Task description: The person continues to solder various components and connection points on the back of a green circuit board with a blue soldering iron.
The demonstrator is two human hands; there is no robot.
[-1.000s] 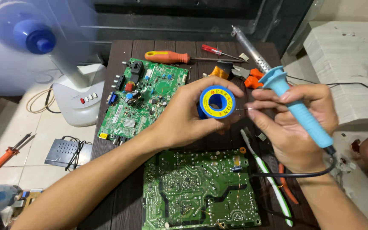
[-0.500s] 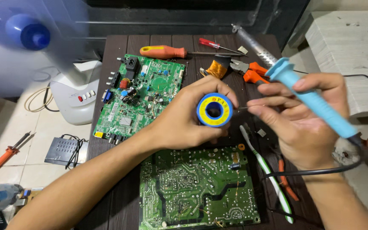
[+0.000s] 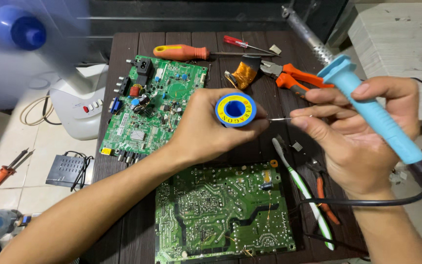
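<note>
My left hand [image 3: 206,129] grips a small spool of solder wire [image 3: 235,109] with a blue and yellow face, held above the dark wooden table [image 3: 123,44]. My right hand [image 3: 362,132] holds a soldering iron with a light blue handle [image 3: 369,107], its metal tip pointing up and away, while thumb and forefinger pinch the thin wire end [image 3: 280,118] pulled from the spool. Below the hands lies a green circuit board [image 3: 223,217], solder side up. A second green board [image 3: 155,107] with components lies to the left.
On the table lie an orange-handled screwdriver [image 3: 181,51], a small red screwdriver [image 3: 238,43], orange pliers [image 3: 294,78], a copper coil [image 3: 245,72], a green-white toothbrush [image 3: 304,190]. A running fan [image 3: 74,105] stands left on the floor, with a black box [image 3: 67,170] nearby.
The view has tilted so the table sits lower in frame. My right hand's fingers have drawn a short length of wire out to the right of the spool.
</note>
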